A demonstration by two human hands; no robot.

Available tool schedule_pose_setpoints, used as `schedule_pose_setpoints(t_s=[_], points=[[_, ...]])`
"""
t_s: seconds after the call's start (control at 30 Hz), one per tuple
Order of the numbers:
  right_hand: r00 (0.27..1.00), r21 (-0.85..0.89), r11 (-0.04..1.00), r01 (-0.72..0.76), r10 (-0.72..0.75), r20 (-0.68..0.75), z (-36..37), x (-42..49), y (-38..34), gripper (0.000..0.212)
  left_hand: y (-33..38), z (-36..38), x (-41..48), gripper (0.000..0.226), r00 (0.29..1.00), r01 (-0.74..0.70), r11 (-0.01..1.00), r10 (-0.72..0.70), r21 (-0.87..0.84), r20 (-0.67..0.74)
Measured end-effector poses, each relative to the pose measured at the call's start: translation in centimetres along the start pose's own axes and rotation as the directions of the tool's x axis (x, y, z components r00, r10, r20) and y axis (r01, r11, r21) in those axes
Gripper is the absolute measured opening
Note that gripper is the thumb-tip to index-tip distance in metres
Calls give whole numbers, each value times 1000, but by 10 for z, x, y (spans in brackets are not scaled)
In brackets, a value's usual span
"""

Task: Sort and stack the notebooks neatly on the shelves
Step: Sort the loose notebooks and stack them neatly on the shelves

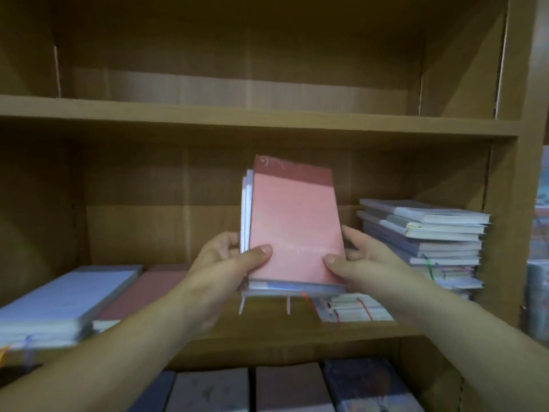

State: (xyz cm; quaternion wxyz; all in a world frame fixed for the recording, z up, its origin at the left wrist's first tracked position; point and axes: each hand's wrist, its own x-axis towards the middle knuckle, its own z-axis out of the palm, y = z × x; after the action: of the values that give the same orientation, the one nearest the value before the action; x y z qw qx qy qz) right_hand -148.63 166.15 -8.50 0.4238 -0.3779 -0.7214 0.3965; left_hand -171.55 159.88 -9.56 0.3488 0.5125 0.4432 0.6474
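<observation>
Both hands hold one bundle of notebooks: left hand grips its lower left edge, thumb across the pink front cover; right hand grips the lower right corner, thumb likewise on the cover. Bundle upright, tilted slightly back, held in front of the middle shelf and clear of it. Behind the pink cover, a dark red notebook stands proud at the top, and white page edges show at left; the count is perhaps four or five, since motion blur prevents a firm figure. Ribbon bookmarks hang below the bundle. Below the forearms, the lower shelf holds a row of notebooks lying flat side by side. On the middle shelf: pale blue stack at far left, dusty red stack just beside it, low stack with red ribbons at right front, tall stack behind that against the right wall. Upper shelf lies farthest, above.
</observation>
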Motion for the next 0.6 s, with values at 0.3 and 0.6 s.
schedule_pose_setpoints(t_s=[0.3,0.6], points=[[988,103,986,134,-125,-95,77,6,29,72,-39,-49,-29,43,994,-95,949,109,302,-30],[964,-158,971,178,-205,-171,100,1,54,79,-78,-38,-28,70,979,-121,758,198,641,-48]])
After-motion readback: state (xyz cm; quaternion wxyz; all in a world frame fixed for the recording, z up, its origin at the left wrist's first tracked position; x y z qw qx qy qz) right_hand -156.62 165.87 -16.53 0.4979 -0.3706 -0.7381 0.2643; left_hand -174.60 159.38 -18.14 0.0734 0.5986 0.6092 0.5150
